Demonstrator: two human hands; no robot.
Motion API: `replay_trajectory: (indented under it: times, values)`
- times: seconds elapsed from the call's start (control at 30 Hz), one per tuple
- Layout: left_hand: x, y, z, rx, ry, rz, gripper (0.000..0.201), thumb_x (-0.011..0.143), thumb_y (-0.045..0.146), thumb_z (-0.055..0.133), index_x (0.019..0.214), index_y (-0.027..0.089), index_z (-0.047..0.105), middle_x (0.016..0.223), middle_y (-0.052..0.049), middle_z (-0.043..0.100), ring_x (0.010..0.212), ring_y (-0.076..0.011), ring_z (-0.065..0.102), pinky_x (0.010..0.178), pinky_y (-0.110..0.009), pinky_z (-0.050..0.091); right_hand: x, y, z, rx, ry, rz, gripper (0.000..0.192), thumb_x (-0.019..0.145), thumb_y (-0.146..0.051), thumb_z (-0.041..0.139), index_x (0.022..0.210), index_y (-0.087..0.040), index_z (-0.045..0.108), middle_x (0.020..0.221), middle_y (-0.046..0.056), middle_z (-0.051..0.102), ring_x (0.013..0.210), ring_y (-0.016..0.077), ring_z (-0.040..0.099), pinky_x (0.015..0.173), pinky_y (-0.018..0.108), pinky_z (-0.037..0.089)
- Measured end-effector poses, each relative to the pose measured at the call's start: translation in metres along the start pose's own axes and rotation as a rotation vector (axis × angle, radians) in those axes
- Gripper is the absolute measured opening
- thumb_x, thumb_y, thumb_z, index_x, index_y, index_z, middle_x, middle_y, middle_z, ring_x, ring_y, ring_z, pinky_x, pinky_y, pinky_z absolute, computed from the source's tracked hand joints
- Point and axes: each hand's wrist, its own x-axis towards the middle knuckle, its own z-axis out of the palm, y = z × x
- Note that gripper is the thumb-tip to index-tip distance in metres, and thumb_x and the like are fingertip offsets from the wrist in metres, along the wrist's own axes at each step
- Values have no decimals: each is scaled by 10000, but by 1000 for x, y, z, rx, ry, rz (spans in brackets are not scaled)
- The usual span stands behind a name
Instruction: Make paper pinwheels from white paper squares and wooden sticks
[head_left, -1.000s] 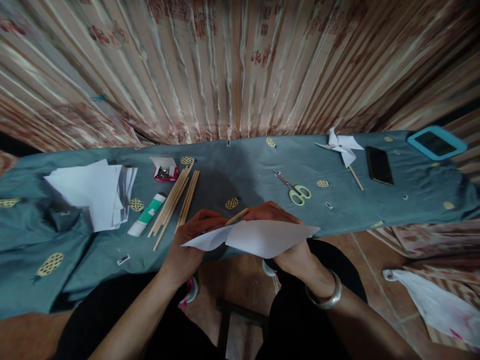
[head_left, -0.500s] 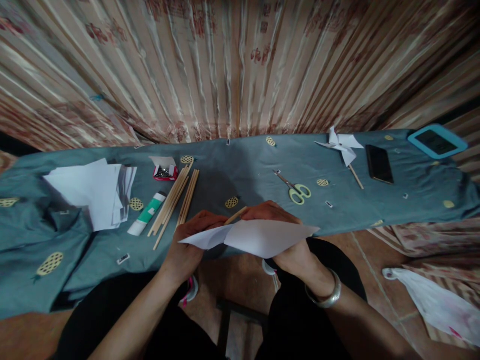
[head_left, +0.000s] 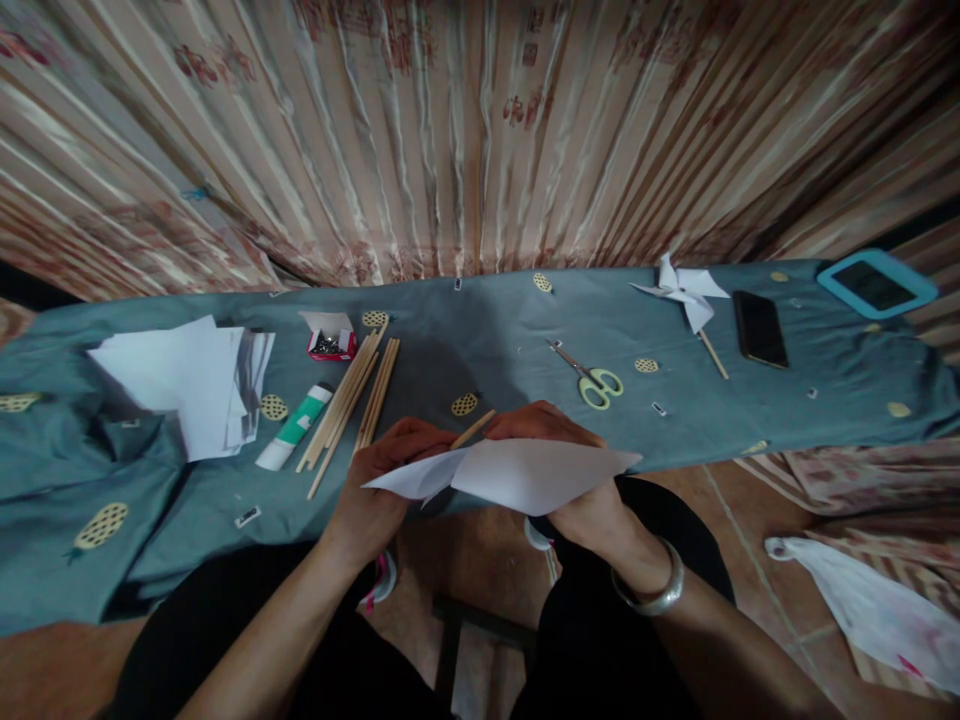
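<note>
A folded white paper (head_left: 517, 475) sits between both hands just off the near edge of the table (head_left: 487, 330), above the person's lap, with a thin wooden stick (head_left: 472, 430) poking out from its top. The left hand (head_left: 379, 485) pinches the paper's left tip; the right hand (head_left: 559, 470) curls over the middle, fingers closed on paper and stick. Beyond lie a bundle of sticks (head_left: 356, 395), a glue tube (head_left: 294, 428), a pin box (head_left: 328, 343), stacked paper sheets (head_left: 184, 380), scissors (head_left: 592, 378), a finished pinwheel (head_left: 686, 292) and a phone (head_left: 759, 328). The paper's long axis runs left to right; the stick slants up toward the right.
</note>
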Motion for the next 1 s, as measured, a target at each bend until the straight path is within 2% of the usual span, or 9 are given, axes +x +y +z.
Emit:
replay_trajectory:
  times: [0.2, 0.33, 0.47, 0.73, 1.0]
  values:
    - [0, -2, -1, -9, 1, -15, 129, 710, 285, 678, 766, 207, 765, 781, -46, 688, 732, -192, 632, 638, -259, 486, 1, -2, -2, -17, -9, -21, 159, 866, -229, 581, 1019, -241, 621, 897, 51, 718, 824, 217, 664, 751, 395, 525]
    - [1, -10, -3, -25, 1, 8, 153, 733, 297, 689, 821, 202, 771, 807, -37, 693, 763, -178, 637, 685, -269, 497, 3, -5, -4, -12, -45, 1, 149, 849, -194, 589, 985, -242, 630, 890, 59, 727, 813, 227, 669, 756, 412, 527]
    - [2, -16, -4, -82, 31, 50, 167, 734, 318, 694, 826, 209, 781, 801, -43, 686, 749, -175, 638, 660, -269, 490, 4, -7, -2, 12, -70, 8, 131, 865, -197, 548, 947, -246, 637, 864, 43, 729, 803, 222, 675, 775, 418, 533]
    - [-2, 1, -4, 16, -31, 27, 160, 695, 269, 633, 744, 198, 768, 811, -77, 711, 761, -221, 670, 661, -270, 501, 3, -4, -1, 25, -11, 8, 162, 825, -175, 565, 962, -233, 630, 902, 48, 727, 809, 218, 675, 777, 406, 534]
    - [-2, -3, -5, 57, -54, 78, 184, 717, 229, 608, 799, 198, 770, 796, -56, 706, 721, -187, 653, 630, -235, 491, 1, -2, -1, 18, -15, -13, 199, 835, -151, 565, 1000, -248, 619, 937, 38, 728, 848, 215, 667, 783, 386, 527]
